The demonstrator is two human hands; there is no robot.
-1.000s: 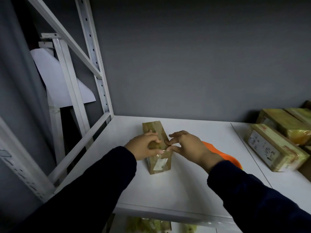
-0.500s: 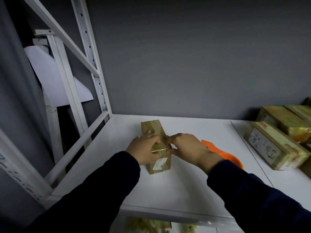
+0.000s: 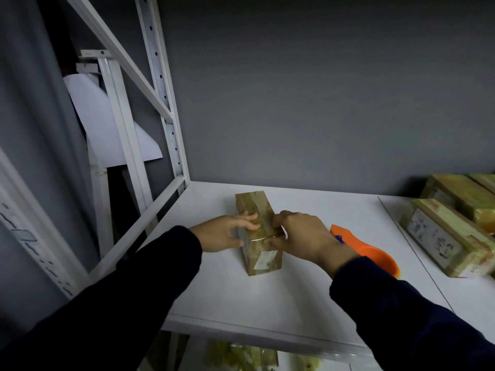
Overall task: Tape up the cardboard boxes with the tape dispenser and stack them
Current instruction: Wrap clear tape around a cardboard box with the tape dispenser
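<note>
A small tape-wrapped cardboard box (image 3: 254, 206) lies lengthwise on the white shelf (image 3: 267, 303), its labelled end facing me. My left hand (image 3: 222, 232) holds its left side, fingers laid over the top edge. My right hand (image 3: 300, 234) grips the right side, fingers curled on the top and thumb pressed on the near end's upper edge. The orange tape dispenser (image 3: 375, 257) lies on the shelf just right of the box, partly hidden behind my right wrist; neither hand touches it.
Taped boxes sit at the right: one with a handwritten label (image 3: 442, 236), others behind it (image 3: 460, 196). White rack uprights and braces (image 3: 163, 103) rise at the left, a grey wall stands behind, and more wrapped items (image 3: 241, 354) show on the shelf below.
My hands shifted from pinching together over the box's near top edge to its two sides. My right thumb now lies on the near end. The box and dispenser stayed put.
</note>
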